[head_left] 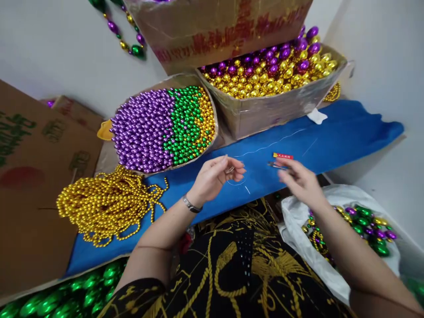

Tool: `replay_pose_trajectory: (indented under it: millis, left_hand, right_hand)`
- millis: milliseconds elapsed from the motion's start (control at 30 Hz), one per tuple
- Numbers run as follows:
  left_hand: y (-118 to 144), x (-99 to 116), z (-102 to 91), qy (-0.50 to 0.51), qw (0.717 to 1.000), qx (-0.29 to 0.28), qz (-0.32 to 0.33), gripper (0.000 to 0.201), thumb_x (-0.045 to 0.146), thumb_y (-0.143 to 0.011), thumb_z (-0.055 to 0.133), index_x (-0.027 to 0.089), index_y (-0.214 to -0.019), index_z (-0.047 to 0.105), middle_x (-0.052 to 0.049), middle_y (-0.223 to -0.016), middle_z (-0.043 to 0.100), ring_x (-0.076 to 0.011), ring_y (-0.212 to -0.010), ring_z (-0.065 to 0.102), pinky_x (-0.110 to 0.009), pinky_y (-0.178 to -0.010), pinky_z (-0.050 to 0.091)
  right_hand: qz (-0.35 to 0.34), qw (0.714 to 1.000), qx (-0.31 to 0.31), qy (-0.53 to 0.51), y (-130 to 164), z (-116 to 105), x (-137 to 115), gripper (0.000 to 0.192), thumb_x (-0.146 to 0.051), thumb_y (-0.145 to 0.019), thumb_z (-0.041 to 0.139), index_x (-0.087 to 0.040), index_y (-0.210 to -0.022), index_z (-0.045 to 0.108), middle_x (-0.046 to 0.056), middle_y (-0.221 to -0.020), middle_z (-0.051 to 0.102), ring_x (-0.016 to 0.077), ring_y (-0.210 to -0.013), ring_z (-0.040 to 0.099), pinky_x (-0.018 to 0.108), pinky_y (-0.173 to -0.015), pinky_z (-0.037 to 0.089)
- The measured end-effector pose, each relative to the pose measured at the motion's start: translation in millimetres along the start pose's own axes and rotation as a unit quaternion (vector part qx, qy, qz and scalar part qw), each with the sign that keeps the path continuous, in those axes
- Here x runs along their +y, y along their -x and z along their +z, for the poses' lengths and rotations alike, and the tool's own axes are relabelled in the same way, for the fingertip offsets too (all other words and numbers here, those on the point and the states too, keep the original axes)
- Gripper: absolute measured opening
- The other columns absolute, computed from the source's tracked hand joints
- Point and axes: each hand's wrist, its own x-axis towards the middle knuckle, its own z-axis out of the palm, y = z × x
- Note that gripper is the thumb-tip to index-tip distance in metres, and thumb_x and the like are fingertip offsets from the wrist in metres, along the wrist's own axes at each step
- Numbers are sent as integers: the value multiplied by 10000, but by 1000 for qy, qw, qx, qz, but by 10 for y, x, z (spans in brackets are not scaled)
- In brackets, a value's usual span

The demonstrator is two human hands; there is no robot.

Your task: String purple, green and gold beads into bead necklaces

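Counts, placed relative to the blue cloth (331, 137):
- Hands: 2. left hand (217, 176) and right hand (298, 179), both over the cloth's near edge.
- Open bead boxes: 2 at the cloth's far edge. One box of purple/green/gold beads (162, 128), one box of purple/gold beads (271, 70).
- Bead colours: 3 in the first box, 2 in the second.
- Closed carton (215, 31): 1, behind the cloth, above both boxes.
- Gold bead strands (106, 205): 1 heap on the cloth's left end; strand count not readable.
- White bag (318, 247): 1, off the cloth's near right corner, mixed beads inside.
- Red label (282, 156): 1, on the cloth.
- Bracelet (191, 204): 1, left wrist.
- Thin thread (271, 143): 1 visible on the cloth.
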Motion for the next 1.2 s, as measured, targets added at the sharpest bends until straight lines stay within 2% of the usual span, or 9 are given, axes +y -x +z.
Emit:
replay_pose_trajectory:
  millis: [100,200,433,567,700,867,967,1067,1200]
  left_hand:
    - [23,-47,-33,26,1000,-5,-5,331,472,-865,641,152,-891,726,-81,-861,730,-149,-760,677,-286,-725,552]
    - [52,-62,-95,36,999,-7,-18,341,470,-866,638,140,-886,721,-83,-846,727,-148,-730,670,-294,-721,543]
    - [100,-254,-378,-2,998,49,-47,318,451,-844,678,138,-877,718,-81,-839,732,-130,-716,666,-263,-701,524]
    - [148,-437,-516,-25,995,77,-64,304,433,-826,702,136,-883,720,-80,-842,731,-125,-723,659,-250,-701,514]
    - [229,-547,-686,-30,991,109,-76,315,436,-816,706,127,-876,711,-86,-834,725,-133,-730,654,-252,-705,513]
    - [247,-766,-870,-210,966,148,-34,303,447,-866,622,155,-887,702,-80,-873,715,-166,-805,648,-294,-776,516]
    - [81,-1001,-753,-372,924,83,38,257,380,-877,604,181,-995,716,-117,-1120,684,-214,-979,640,-363,-920,487]
    - [-206,-1188,-489,-353,934,-18,63,452,386,-853,636,195,-1262,612,-162,-1331,574,-189,-851,646,-390,-855,512]
    - [-472,-1167,-285,-192,962,-194,-8,461,476,-883,588,155,-1213,613,-102,-964,681,-132,-667,601,-285,-639,496]
  right_hand:
    - [-106,990,-96,9,-387,431,-519,457,-411,-897,618,-272,-1329,569,76,-1204,658,118,-680,609,303,-696,546]
    - [-150,978,-141,-24,-553,612,-630,277,-387,-915,596,-253,-1143,680,53,-1071,699,126,-718,628,305,-730,542]
    - [0,973,-198,-121,-600,618,-342,364,-507,-910,572,-188,-1005,720,43,-828,745,128,-573,657,264,-564,537]
    - [-76,987,-138,39,-576,639,-268,369,-499,-956,497,-227,-1006,741,56,-951,761,155,-716,702,285,-673,544]
    - [-148,947,-91,271,-512,589,-126,352,-540,-935,527,-282,-886,761,9,-685,725,131,-637,651,246,-659,475]
    - [-143,943,-108,281,-310,444,86,388,-529,-959,481,-269,-848,746,16,-756,747,155,-678,681,261,-640,485]
    - [-77,974,-114,180,-244,437,20,403,-524,-962,471,-242,-825,725,28,-741,738,161,-629,681,276,-606,510]
    - [19,994,-96,38,-287,525,-217,371,-507,-953,503,-211,-875,712,22,-703,714,135,-539,651,259,-541,520]
    - [60,993,-51,-91,-420,600,-468,369,-525,-922,556,-189,-877,703,15,-681,693,111,-512,626,231,-499,522]
